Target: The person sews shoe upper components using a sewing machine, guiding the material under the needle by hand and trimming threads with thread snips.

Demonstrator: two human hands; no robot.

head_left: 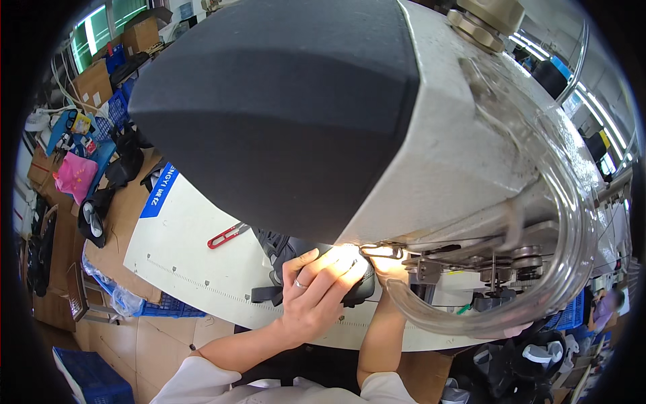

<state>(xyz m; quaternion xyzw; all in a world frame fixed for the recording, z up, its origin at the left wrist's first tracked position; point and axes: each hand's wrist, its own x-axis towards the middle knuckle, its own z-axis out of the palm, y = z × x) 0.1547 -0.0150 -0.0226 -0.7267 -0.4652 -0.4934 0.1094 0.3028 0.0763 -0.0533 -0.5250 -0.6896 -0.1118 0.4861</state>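
Observation:
A large sewing machine, with a dark cover (276, 121) and a pale metal head (431, 168), fills the upper middle. Under its lamp lies a black padded fabric piece with straps (272, 246), perhaps part of a bag. My left hand (316, 286), wearing a ring, bends over this piece with its fingers closed on it. Beyond the left hand, my right hand (390, 264) is at the piece's right side, beside the needle area. Glare and the machine's parts hide most of its fingers. Red thread snips (229, 235) lie on the white table left of the work.
The white machine table (182, 249) carries a ruler scale along its near edge. A clear curved tube (565, 269) arches over the right side. Boxes, a pink bag (75, 176) and black pieces crowd the left; a blue crate (91, 377) stands on the floor. Black pieces (518, 363) lie lower right.

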